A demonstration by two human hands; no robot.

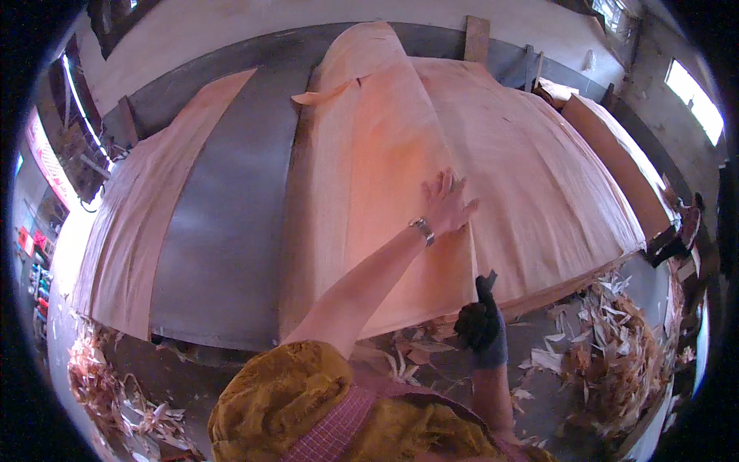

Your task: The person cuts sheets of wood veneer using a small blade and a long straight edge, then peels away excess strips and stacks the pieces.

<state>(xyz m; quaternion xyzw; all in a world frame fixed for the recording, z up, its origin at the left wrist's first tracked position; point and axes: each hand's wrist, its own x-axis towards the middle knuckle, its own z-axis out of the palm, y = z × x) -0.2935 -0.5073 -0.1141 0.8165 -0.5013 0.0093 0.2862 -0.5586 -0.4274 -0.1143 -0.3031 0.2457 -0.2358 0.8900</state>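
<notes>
My left hand (449,205), bare and with a watch on the wrist, lies flat with spread fingers on a pale orange-brown sheet of wood veneer (392,208). The sheet's right edge runs just by the fingers, over a stack of similar veneer sheets (523,177). My right hand (480,331), in a dark glove, is closed just off the near edge of the stack. A short dark piece (486,282), perhaps a tool's blade, sticks up from its fist; the rest is hidden in the glove.
A bare grey strip (223,185) of the table separates the veneer from another veneer strip (146,215) at left. Torn veneer scraps (616,346) heap up at the near right, with more scraps (100,377) at the near left. A thick veneer pile (616,154) stands at far right.
</notes>
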